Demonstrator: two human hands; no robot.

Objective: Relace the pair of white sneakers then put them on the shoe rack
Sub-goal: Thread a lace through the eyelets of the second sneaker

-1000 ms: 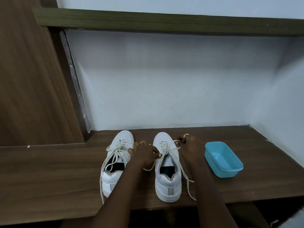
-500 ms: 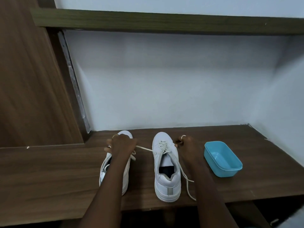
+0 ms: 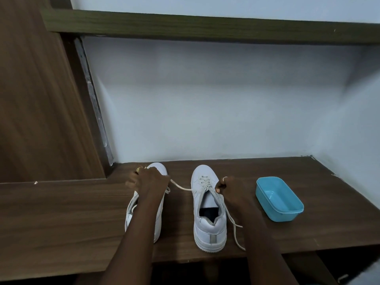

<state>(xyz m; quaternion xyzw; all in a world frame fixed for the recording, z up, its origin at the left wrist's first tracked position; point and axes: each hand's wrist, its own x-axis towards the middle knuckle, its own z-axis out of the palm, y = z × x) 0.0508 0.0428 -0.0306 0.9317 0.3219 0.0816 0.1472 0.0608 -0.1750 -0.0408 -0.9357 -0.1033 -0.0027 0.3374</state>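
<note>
Two white sneakers stand side by side on the brown wooden shelf (image 3: pixel 61 233), toes toward the wall. My left hand (image 3: pixel 149 181) hovers over the left sneaker (image 3: pixel 159 214) and pinches one end of the right sneaker's lace (image 3: pixel 182 187), pulled taut to the left. My right hand (image 3: pixel 230 189) grips the lace at the right side of the right sneaker (image 3: pixel 207 202), near its upper eyelets. The other lace end trails down the shelf beside that shoe's heel. My left forearm hides most of the left sneaker.
A light blue plastic tub (image 3: pixel 278 199) sits on the shelf just right of my right hand. A white wall closes the back and right side. A dark wooden shelf (image 3: pixel 205 27) runs overhead, and a brown panel (image 3: pixel 37 99) stands at the left.
My left hand moved from the gap between the shoes to over the left sneaker, drawing the right sneaker's lace out taut to the left. My right hand stayed at the eyelets.
</note>
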